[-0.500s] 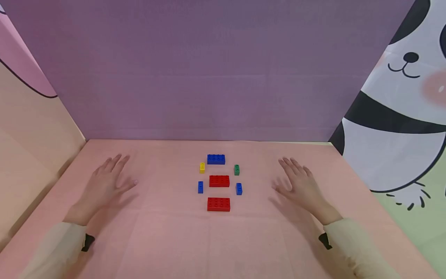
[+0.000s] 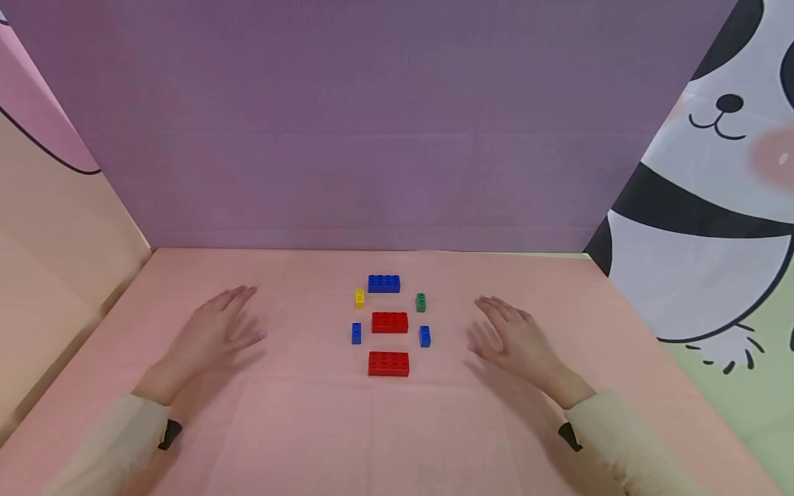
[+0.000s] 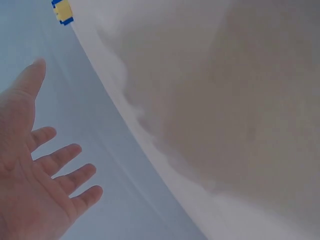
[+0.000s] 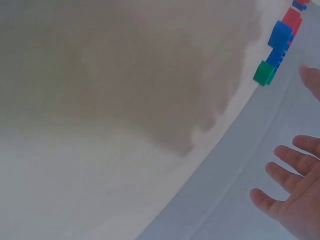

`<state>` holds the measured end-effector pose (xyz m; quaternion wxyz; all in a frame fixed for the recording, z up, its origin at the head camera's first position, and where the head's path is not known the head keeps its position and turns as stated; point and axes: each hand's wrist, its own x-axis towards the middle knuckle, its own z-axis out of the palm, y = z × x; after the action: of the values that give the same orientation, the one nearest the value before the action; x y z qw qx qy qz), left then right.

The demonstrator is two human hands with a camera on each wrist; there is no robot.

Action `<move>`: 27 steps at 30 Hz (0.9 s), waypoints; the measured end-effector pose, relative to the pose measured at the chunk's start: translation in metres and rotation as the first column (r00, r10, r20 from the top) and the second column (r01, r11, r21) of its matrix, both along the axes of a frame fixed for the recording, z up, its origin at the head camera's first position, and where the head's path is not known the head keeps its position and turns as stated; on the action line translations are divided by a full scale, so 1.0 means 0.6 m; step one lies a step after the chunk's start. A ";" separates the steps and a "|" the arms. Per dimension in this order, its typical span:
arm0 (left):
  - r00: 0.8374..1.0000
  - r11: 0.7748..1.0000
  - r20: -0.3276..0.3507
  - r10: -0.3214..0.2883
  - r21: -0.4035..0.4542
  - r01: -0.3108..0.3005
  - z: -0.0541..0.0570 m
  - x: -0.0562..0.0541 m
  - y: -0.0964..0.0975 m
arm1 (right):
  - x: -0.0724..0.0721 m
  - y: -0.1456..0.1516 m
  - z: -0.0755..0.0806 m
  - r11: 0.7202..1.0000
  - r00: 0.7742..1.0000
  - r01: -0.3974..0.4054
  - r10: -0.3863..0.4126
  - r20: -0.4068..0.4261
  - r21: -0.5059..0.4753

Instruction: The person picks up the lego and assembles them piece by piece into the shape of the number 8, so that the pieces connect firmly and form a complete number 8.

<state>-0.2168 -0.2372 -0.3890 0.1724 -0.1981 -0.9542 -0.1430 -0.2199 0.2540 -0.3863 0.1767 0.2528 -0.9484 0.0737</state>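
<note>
Toy building bricks lie apart in the middle of the table. A large blue brick (image 2: 384,284) is farthest back, with a large red brick (image 2: 389,322) in the centre and another red brick (image 2: 389,364) nearest me. Small bricks flank them: a yellow brick (image 2: 360,298) and a blue brick (image 2: 356,333) on the left, a green brick (image 2: 421,302) and a blue brick (image 2: 424,336) on the right. My left hand (image 2: 207,337) hovers left of the bricks, fingers extended, holding nothing. To their right, my right hand (image 2: 521,344) hovers likewise, its thumb spread from the fingers.
The bricks rest on a pink-covered table (image 2: 310,434). A purple panel (image 2: 384,124) rises behind its far edge. On the right stands a panel with a panda drawing (image 2: 701,275), and on the left a beige panel (image 2: 56,227).
Both hands have moved inward, closer to the bricks, and slightly toward me. The bricks lie as before.
</note>
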 end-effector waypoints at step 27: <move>0.968 0.983 0.205 -0.148 0.138 0.121 -0.014 0.005 0.084 | 0.037 -0.082 0.004 0.997 0.969 -0.041 0.055 0.242 -0.061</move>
<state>-0.2135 -0.1868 -0.3976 0.0704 -0.2346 -0.9409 -0.2341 -0.1975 0.2047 -0.3842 0.0640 0.2598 -0.9540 0.1349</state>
